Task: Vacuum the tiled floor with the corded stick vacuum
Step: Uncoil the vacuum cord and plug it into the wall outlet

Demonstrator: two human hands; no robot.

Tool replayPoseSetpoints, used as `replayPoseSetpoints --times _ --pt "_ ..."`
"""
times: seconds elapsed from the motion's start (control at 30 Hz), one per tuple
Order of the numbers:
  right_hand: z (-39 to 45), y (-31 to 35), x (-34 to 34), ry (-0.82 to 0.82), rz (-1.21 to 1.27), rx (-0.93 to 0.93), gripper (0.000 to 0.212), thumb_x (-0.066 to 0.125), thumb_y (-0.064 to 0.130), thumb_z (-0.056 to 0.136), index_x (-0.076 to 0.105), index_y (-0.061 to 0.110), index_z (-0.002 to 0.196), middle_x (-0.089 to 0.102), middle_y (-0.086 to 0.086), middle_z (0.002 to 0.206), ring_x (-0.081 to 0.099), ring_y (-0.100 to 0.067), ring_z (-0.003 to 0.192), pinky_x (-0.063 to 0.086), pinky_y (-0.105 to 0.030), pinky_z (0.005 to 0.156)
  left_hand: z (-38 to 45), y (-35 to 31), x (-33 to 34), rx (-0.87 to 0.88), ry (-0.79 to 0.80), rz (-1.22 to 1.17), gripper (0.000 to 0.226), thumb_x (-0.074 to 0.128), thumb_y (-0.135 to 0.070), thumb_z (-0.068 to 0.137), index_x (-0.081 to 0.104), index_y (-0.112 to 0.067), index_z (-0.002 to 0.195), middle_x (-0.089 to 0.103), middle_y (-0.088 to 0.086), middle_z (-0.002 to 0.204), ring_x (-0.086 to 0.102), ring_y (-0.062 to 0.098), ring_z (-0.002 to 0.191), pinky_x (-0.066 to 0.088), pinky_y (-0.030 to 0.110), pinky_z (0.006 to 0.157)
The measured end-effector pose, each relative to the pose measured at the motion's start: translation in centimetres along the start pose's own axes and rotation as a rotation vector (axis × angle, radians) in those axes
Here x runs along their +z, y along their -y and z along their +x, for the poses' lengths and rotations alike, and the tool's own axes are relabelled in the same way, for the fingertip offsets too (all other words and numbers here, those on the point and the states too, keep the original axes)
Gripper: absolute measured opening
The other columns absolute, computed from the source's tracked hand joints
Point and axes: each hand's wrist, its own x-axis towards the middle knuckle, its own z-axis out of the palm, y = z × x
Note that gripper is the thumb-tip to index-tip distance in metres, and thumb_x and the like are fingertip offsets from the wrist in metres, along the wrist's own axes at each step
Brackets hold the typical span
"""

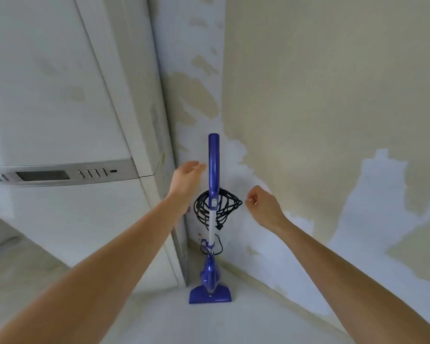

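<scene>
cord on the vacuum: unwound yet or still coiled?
Coiled. The black cord hangs looped in a bundle around the stick vacuum, plug dangling; neither hand touches it.

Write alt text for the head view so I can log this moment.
A blue stick vacuum stands upright in a wall corner beside a white fridge, its black cord coiled on the handle. Both hands reach toward it without touching: the left hand open near the handle, the right hand loosely curled beside the cord.
</scene>
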Motion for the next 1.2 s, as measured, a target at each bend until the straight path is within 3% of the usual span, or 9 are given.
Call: replayPoseSetpoints --times 0.07,0.2,0.4,0.5,0.6,0.73,0.9,1.07,1.2 --pt "1.6 -1.6 0.9 0.002 -0.006 0.002 0.01 0.049 0.013 0.094 0.054 0.007 0.1 0.062 -0.009 0.099 0.057 -0.024 0.085 0.044 -0.032 0.071 2.3 -0.3 2.4 0.004 0.001 0.007 0.051 0.05 -0.035 0.098 0.04 -0.011 0.142 0.058 -0.001 0.124 0.053 0.013 0.102 0.04 0.025 0.087" --pt "3.6 -3.4 2.8 0.097 -0.023 -0.026 0.029 0.052 0.018 0.096 0.048 0.008 0.122 0.054 -0.007 0.12 0.052 -0.02 0.108 0.036 -0.022 0.081 5.9 -0.4 6.4 -0.011 -0.046 0.039 0.042 0.046 -0.04 0.098 0.044 -0.01 0.127 0.05 -0.003 0.079 0.047 0.01 0.065 0.039 0.022 0.058" --pt "4.4 -3.1 2.8 0.237 0.024 -0.11 0.083 0.072 0.016 0.081 0.025 0.021 0.148 0.034 0.001 0.149 0.034 -0.018 0.137 0.031 -0.025 0.104 5.7 1.1 6.2 0.061 0.126 0.051 0.033 0.041 -0.043 0.1 0.047 -0.013 0.113 0.054 0.002 0.076 0.052 0.014 0.067 0.049 0.029 0.071" --pt "3.3 -3.1 3.3 0.311 0.04 -0.122 0.089 0.076 0.023 0.078 0.022 0.022 0.15 0.029 0.006 0.153 0.029 -0.013 0.14 0.024 -0.021 0.107 4.1 1.9 4.2 0.074 0.233 0.018 0.04 0.039 -0.049 0.098 0.054 -0.011 0.1 0.053 0.006 0.074 0.049 0.018 0.062 0.046 0.028 0.067" --pt "1.5 -2.7 4.7 0.368 0.114 -0.103 0.07 0.074 0.027 0.082 0.037 0.019 0.141 0.045 0.007 0.139 0.043 -0.01 0.127 0.033 -0.021 0.103 2.0 2.1 3.9 0.058 0.349 -0.014 0.05 0.043 -0.058 0.089 0.057 -0.01 0.086 0.054 0.009 0.071 0.046 0.021 0.06 0.043 0.029 0.062" --pt "-1.1 -2.4 7.1 0.273 0.157 -0.014 0.02 0.065 0.027 0.086 0.052 0.015 0.094 0.059 0.011 0.077 0.057 -0.004 0.068 0.038 -0.012 0.057 -0.1 2.8 5.8 0.103 0.465 0.03 0.043 0.044 -0.045 0.095 0.058 -0.005 0.084 0.053 0.009 0.067 0.045 0.017 0.051 0.043 0.025 0.057" --pt "-3.1 -2.6 7.9 0.176 0.246 0.092 0.036 0.062 0.022 0.088 0.039 0.019 0.06 0.04 0.009 0.05 0.036 -0.007 0.042 0.029 -0.014 0.044 -0.3 3.0 5.7 0.111 0.457 0.009 0.047 0.045 -0.053 0.088 0.057 -0.008 0.08 0.055 0.005 0.064 0.045 0.016 0.049 0.043 0.023 0.056" --pt "-4.4 -2.5 8.0 0.25 0.36 0.078 0.023 0.058 0.018 0.09 0.055 0.011 0.069 0.061 -0.006 0.06 0.047 -0.006 0.047 0.038 -0.02 0.051 -1.1 3.5 5.2 0.129 0.458 0.02 0.051 0.044 -0.056 0.084 0.057 -0.007 0.081 0.056 0.005 0.065 0.046 0.016 0.05 0.044 0.025 0.059" --pt "-4.7 -1.3 5.7 0.106 0.549 0.06 0.023 0.056 0.016 0.095 0.052 0.013 0.074 0.053 0.005 0.053 0.047 -0.007 0.045 0.04 -0.021 0.048 -1.3 3.8 4.9 0.137 0.39 0.01 0.055 0.044 -0.06 0.083 0.058 -0.007 0.081 0.056 0.008 0.064 0.046 0.019 0.052 0.043 0.027 0.061"
